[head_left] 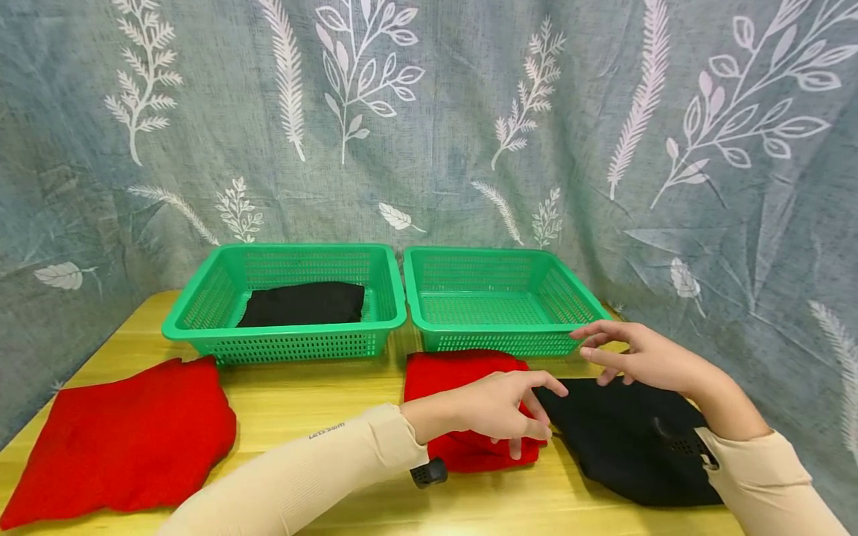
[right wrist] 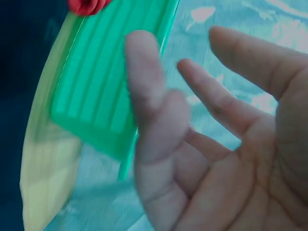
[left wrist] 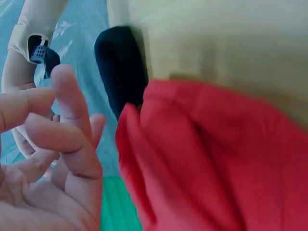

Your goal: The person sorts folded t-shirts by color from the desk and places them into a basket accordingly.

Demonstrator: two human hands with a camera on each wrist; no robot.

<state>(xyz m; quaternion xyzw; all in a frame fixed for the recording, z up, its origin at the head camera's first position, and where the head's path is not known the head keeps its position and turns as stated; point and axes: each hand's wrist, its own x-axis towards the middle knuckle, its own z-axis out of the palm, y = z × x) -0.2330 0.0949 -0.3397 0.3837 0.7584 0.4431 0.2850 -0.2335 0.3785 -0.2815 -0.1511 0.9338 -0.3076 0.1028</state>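
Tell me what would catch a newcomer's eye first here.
Probably the bright red cloth spread at the left of the yellow table. Behind, the left green basket holds a small black cloth and stands beside the right green basket. In front, the left hand hovers over a middle red cloth, the right hand near a large black cloth.

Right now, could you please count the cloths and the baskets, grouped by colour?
Red cloths: 2
Black cloths: 2, one of them inside the left basket
Green baskets: 2
Total: 6
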